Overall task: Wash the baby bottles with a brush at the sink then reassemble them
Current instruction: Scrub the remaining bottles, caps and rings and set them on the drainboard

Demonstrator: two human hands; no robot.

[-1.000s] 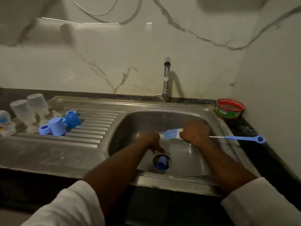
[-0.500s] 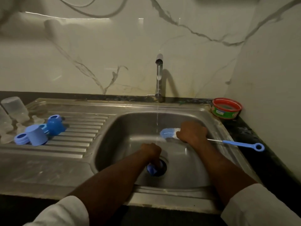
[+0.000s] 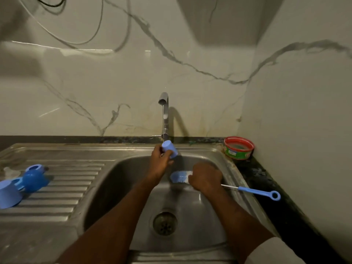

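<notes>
while a thin stream of water runs from the tap (image 3: 164, 111), a person stands over a steel sink (image 3: 114, 187) with both forearms reaching into the basin. the left hand (image 3: 160, 159) is raised under the spout, its fingers and thumb curled around a pale blue bottle cap (image 3: 169, 149), which is tilted with its closed end toward the tap. the right hand (image 3: 206, 181) is lower and to the right, over the basin, fingers wrapped around the bottle brush (image 3: 180, 177). the brush's blue and white bristle head pokes out to the left of the fist, and its thin wire stem and blue looped handle (image 3: 259, 192) stick out to the right, over the sink's edge. the round drain (image 3: 165, 223) is uncovered at the basin's bottom. on the ribbed draining board (image 3: 76, 187) to the left lie more blue bottle parts (image 3: 36, 178), close together near the picture's edge, with a clear teat (image 3: 9, 171) just behind them. a red-rimmed green tub (image 3: 239, 148) sits on the dark counter at the sink's back right corner, against the white marble wall (image 3: 95, 82).
</notes>
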